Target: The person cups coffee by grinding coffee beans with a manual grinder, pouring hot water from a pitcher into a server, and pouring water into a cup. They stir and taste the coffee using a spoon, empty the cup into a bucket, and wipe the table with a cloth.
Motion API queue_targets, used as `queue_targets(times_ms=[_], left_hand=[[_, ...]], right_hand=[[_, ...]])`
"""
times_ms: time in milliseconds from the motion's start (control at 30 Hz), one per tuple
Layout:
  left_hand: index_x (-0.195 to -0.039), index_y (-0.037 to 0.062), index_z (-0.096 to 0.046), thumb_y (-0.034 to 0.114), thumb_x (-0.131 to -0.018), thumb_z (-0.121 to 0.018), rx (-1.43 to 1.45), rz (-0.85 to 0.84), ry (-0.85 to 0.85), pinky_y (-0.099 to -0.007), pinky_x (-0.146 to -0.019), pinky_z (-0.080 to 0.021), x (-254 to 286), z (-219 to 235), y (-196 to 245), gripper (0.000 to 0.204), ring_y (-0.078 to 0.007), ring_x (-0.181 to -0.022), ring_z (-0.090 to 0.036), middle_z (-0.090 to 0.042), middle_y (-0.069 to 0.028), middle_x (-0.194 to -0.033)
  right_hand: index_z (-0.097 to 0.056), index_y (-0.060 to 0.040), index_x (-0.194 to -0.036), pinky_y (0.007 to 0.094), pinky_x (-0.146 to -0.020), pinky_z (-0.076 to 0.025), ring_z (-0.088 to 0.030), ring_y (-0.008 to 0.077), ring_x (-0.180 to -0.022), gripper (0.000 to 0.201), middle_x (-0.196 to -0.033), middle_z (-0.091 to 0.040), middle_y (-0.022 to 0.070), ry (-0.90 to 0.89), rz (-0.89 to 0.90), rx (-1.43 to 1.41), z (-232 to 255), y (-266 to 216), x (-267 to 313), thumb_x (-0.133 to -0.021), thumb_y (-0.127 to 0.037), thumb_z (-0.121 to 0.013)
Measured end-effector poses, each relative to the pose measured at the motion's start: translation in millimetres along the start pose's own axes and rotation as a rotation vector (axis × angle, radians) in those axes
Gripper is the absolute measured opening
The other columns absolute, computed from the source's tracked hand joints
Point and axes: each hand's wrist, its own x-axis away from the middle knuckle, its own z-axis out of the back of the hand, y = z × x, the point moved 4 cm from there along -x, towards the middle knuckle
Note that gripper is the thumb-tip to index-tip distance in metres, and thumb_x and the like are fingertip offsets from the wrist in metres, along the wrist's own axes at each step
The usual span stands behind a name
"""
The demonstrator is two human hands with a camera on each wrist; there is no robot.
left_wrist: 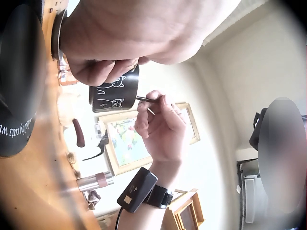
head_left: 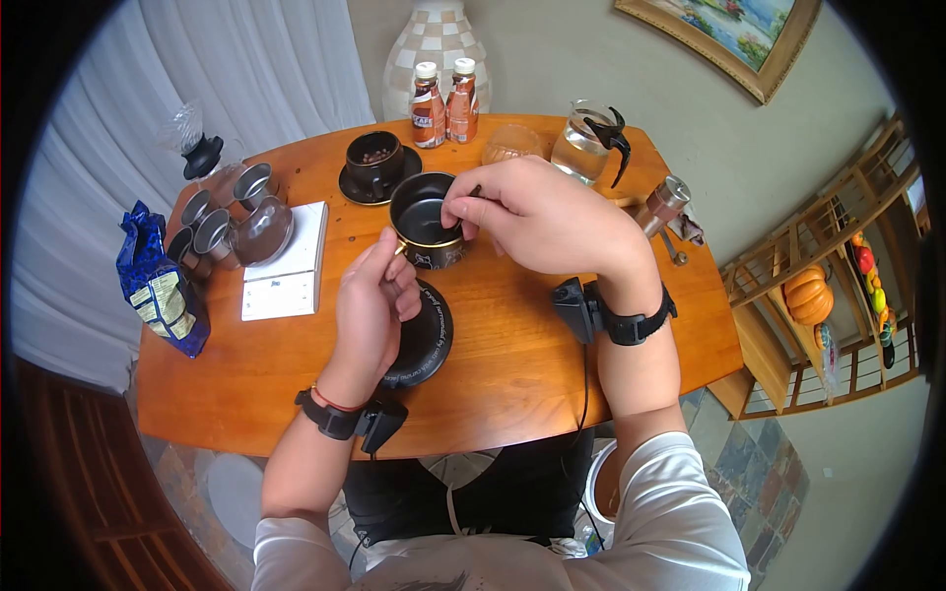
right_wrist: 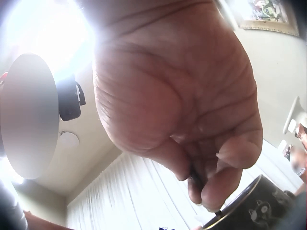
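My left hand (head_left: 372, 295) grips the gold handle of a black cup (head_left: 434, 254) with white cat drawings, held above the table. My right hand (head_left: 542, 212) pinches a thin dark stick-like utensil (left_wrist: 147, 99) whose lower end reaches into the cup; that end is hidden. In the right wrist view the right hand (right_wrist: 177, 86) is over the cup's rim, with the cup (right_wrist: 261, 208) at the lower right. A round black saucer (head_left: 428, 340) with white lettering lies on the table beside the left hand.
Behind the cup are another black cup (head_left: 372, 167) holding beans, two bottles (head_left: 428, 110) and a glass pot (head_left: 579, 148). A grinder (head_left: 664, 204) stands at right. At left are a white scale (head_left: 281, 295), a glass vessel (head_left: 264, 234), metal cups (head_left: 213, 234) and a blue bag (head_left: 163, 286).
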Motion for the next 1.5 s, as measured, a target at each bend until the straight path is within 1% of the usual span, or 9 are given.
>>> queue_targets(times_ms=[200,300,433,500,733,900,1133,1300,1500], left_hand=[[-0.074,0.0171,-0.041,0.04,-0.107,-0.05,0.061,-0.042,0.036,-0.0255,-0.05,-0.027,-4.2,6.3,6.4,0.041,-0.0096,-0.053,-0.033,-0.037,0.0047,-0.064],[-0.074,0.0171,-0.04,0.039,-0.108,-0.048,0.12,-0.063,0.048,-0.0257,-0.051,-0.027,-6.7,10.2,10.9,0.041,-0.0095,-0.052,-0.032,-0.036,0.0047,-0.064],[-0.073,0.017,-0.04,0.037,-0.108,-0.048,0.172,-0.115,0.056,-0.026,-0.051,-0.027,-10.0,16.9,18.0,0.041,-0.0097,-0.052,-0.032,-0.037,0.0047,-0.064],[-0.073,0.0169,-0.041,0.037,-0.108,-0.048,0.177,-0.126,0.046,-0.026,-0.05,-0.027,-11.4,20.5,20.5,0.041,-0.0097,-0.052,-0.032,-0.037,0.0046,-0.065],[-0.073,0.0166,-0.042,0.036,-0.108,-0.048,0.203,-0.168,0.072,-0.0258,-0.05,-0.027,-13.8,25.3,28.3,0.04,-0.0094,-0.051,-0.033,-0.041,0.0041,-0.065],[-0.073,0.0164,-0.043,0.036,-0.108,-0.048,0.23,-0.177,0.108,-0.0261,-0.049,-0.027,-18.2,30.2,30.6,0.04,-0.0092,-0.051,-0.032,-0.041,0.0038,-0.065],[-0.073,0.0156,-0.043,0.037,-0.108,-0.048,0.291,-0.232,0.139,-0.0263,-0.049,-0.026,-18.4,37.1,39.0,0.041,-0.0098,-0.053,-0.032,-0.04,0.0036,-0.066],[-0.074,0.0154,-0.043,0.037,-0.108,-0.047,0.282,-0.255,0.136,-0.0265,-0.048,-0.026,-17.9,38.9,41.7,0.041,-0.0099,-0.053,-0.033,-0.04,0.0031,-0.067],[-0.074,0.0158,-0.043,0.038,-0.108,-0.049,0.271,-0.248,0.134,-0.0263,-0.049,-0.027,-18.4,39.6,40.8,0.041,-0.0098,-0.053,-0.034,-0.042,0.003,-0.067]], right_hand=[[-0.073,0.0008,-0.109,0.0298,-0.066,-0.053,-0.068,0.0188,-0.07,0.017,-0.094,-0.076,0.0129,0.103,0.281,-0.002,0.6,-5.5,10.2,-0.095,-0.004,-0.064],[-0.074,0.0006,-0.11,0.0299,-0.067,-0.054,-0.072,0.0209,-0.075,0.02,-0.095,-0.077,0.0149,0.041,0.159,0.027,7.2,-12.6,15.6,-0.092,-0.001,-0.066],[-0.075,0.0001,-0.111,0.0294,-0.069,-0.055,-0.074,0.0229,-0.078,0.022,-0.093,-0.077,0.0164,0.108,0.247,0.096,8.0,-10.3,13.9,-0.091,-0.001,-0.066],[-0.076,-0.0005,-0.107,0.0415,-0.08,-0.057,-0.071,0.0375,-0.089,0.023,-0.096,-0.073,0.0233,0.126,0.165,0.113,8.7,-7.9,10.2,-0.087,-0.004,-0.065],[-0.075,0.0005,-0.111,0.0362,-0.078,-0.058,-0.074,0.0316,-0.085,0.023,-0.097,-0.076,0.0188,0.32,0.259,0.189,4.2,15.8,-4.9,-0.089,0.0,-0.067],[-0.074,0.0038,-0.103,0.0362,-0.076,-0.057,-0.073,0.0306,-0.081,0.018,-0.091,-0.075,0.018,0.141,0.016,0.273,-4.2,35.2,-17.7,-0.09,-0.006,-0.066],[-0.073,0.0043,-0.089,0.0367,-0.067,-0.056,-0.073,0.0247,-0.07,0.015,-0.078,-0.074,0.0163,0.096,-0.07,0.37,-24.5,77.6,-39.4,-0.091,-0.008,-0.065],[-0.071,0.0061,-0.082,0.0344,-0.06,-0.056,-0.071,0.0211,-0.057,0.023,-0.069,-0.072,0.0134,-0.026,-0.326,0.154,-44.8,97.4,-50.3,-0.095,-0.012,-0.064],[-0.069,0.0062,-0.078,0.0343,-0.057,-0.055,-0.069,0.0211,-0.054,0.031,-0.062,-0.069,0.0122,-0.057,-0.322,0.094,-70.1,110.4,-62.6,-0.099,-0.016,-0.061]])
